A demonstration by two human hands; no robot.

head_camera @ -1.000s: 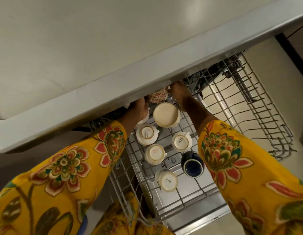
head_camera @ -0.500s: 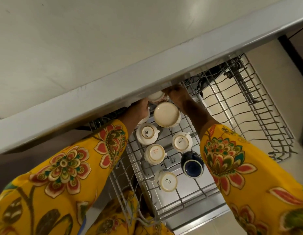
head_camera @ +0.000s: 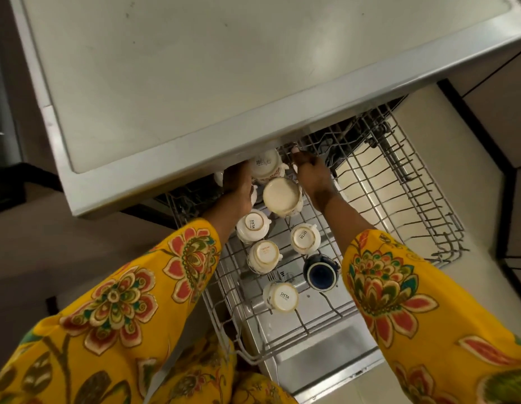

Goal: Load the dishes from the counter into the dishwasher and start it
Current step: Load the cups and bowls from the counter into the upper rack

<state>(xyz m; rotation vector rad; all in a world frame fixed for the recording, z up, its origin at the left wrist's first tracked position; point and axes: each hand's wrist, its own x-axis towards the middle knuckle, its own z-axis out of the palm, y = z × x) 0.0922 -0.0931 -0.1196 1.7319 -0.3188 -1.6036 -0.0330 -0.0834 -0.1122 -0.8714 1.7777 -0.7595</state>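
Now the patterned cup [head_camera: 265, 166] sits upside down at the rack's [head_camera: 399, 217] back, base showing where its side faced up a second ago. The left hand [head_camera: 238, 185] curls against it; the right hand [head_camera: 311, 176] grips rack wire, so loading continues.

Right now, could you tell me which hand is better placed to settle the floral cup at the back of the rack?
Probably left: the left hand rests against the floral cup, while the right hand sits beside it on the rack.

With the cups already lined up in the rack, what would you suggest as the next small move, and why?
Probably let the left hand settle the labelled cup upside down onto the rack, beside the large cup; it sits at the rack's back edge under the counter.
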